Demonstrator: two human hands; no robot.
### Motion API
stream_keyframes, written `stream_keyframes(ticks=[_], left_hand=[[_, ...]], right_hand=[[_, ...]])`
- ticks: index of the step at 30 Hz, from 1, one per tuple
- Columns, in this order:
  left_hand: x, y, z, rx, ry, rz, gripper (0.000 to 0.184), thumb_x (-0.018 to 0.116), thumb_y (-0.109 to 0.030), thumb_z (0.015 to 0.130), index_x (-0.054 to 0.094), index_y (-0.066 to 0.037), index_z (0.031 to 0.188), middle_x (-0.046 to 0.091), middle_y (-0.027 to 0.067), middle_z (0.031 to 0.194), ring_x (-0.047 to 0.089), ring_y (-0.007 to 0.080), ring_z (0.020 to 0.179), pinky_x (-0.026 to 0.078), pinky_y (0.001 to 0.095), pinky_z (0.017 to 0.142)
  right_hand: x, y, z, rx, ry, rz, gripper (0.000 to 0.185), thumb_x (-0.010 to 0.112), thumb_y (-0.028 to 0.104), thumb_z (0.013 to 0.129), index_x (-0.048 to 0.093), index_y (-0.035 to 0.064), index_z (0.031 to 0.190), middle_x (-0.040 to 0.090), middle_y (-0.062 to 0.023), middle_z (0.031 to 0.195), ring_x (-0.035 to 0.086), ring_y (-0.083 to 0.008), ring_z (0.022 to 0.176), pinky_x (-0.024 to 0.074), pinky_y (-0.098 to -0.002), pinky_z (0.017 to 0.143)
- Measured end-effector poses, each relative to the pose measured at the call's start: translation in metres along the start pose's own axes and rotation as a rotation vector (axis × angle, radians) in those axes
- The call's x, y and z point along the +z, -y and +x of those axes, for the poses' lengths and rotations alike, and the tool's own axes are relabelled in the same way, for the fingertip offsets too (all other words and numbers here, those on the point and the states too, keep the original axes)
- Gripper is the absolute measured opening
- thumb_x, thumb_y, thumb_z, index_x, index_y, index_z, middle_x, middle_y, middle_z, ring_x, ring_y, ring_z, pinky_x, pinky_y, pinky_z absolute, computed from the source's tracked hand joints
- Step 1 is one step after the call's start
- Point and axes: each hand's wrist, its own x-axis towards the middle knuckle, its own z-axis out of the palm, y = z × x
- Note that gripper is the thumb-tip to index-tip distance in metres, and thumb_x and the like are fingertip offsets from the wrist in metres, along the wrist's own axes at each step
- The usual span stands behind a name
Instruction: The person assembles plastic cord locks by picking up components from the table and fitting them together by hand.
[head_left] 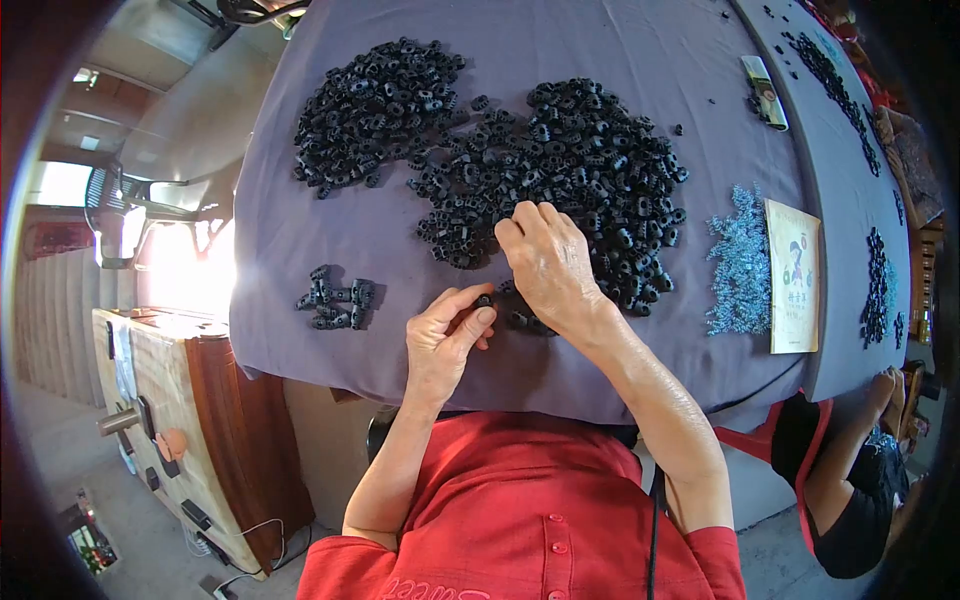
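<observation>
My left hand [447,335] pinches a small black plastic piece [484,301] between thumb and fingers, just in front of the big pile. My right hand [550,255] reaches over the near side of that pile of black ribbed plastic pieces [610,150], fingers curled down and together. Its fingertips are hidden, so what they grip does not show. A second pile of the same pieces [375,105] lies at the back left and joins the larger one. Off to the left of my left hand is a small cluster of longer, joined-looking black pieces [335,298].
Right of the big pile lies a heap of tiny light-blue parts [740,260] beside a printed booklet [793,275]. A small packet [765,92] sits farther back. Another person [850,480] sits at right. A wooden cabinet [210,430] stands at left.
</observation>
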Motion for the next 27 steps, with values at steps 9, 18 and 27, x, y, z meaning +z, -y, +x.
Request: stream_keyframes(ticks=[9,18,27], left_hand=[[0.0,-0.003,-0.003,-0.013,0.029,-0.016,0.03,0.063,-0.007,0.087,0.06,0.001,0.116,0.062,0.0043,0.087,0.058,0.0087,0.071,0.049,0.0206,0.06],[0.015,-0.002,-0.007,-0.104,0.106,-0.328,0.022,0.065,-0.008,0.087,0.062,-0.002,0.108,0.066,0.0059,0.089,0.057,0.0075,0.07,0.048,0.0217,0.059],[0.055,-0.005,-0.009,-0.168,0.246,-0.288,0.022,0.061,-0.01,0.089,0.064,-0.004,0.111,0.058,-0.0012,0.078,0.052,0.0057,0.066,0.043,0.0201,0.059]], right_hand=[[-0.006,-0.002,-0.005,0.007,0.058,0.051,0.01,0.058,0.006,0.073,0.055,0.0027,0.082,0.052,-0.011,0.083,0.056,-0.0252,0.079,0.0479,-0.037,0.067],[-0.068,-0.006,-0.045,0.587,0.068,0.943,0.01,0.062,0.001,0.084,0.059,-0.0016,0.093,0.061,-0.0085,0.076,0.061,-0.0132,0.067,0.0481,-0.026,0.059],[-0.069,-0.003,-0.102,0.761,0.007,1.281,0.008,0.059,0.001,0.087,0.058,-0.0007,0.095,0.065,-0.007,0.079,0.063,-0.0102,0.068,0.0505,-0.022,0.062]])
